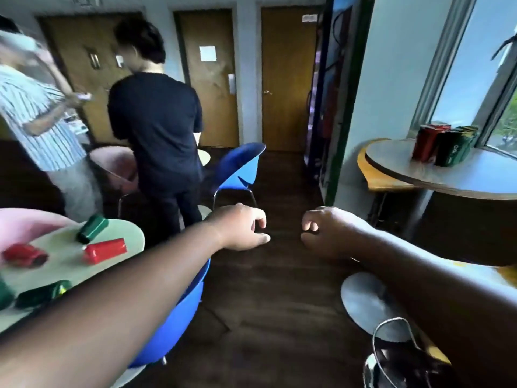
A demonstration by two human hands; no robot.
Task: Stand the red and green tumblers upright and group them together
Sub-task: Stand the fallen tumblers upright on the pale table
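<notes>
Head view: both hands stretched out over the floor, holding nothing.
Left hand [243, 226] and right hand [321, 232] had loosely curled fingers; red tumblers [105, 250] and green tumblers [92, 228] lay toppled on the left table [134, 233]; others stood grouped on the right table [475, 175].

Red tumbler [105, 250]: glossy, smooth, plastic in look; a soft highlight is seen along its side. Green tumbler [92, 228]: the same glossy finish, darker. Left tabletop [123, 233]: pale, matt, smooth laminate in look. Right tabletop [475, 175]: grey, smooth, with a dull sheen; a wooden edge is seen beneath it. Upright tumblers [444, 145] there: shiny, printed surfaces. Blue chair [243, 169]: moulded plastic shell, semi-gloss, on thin metal legs. Floor [268, 298]: dark wood planks, grain visible, low sheen. Doors [285, 88]: brown wood, matt. Table base [363, 301]: flat metal disc, brushed and dull. Fine texture is lost to blur.
</notes>
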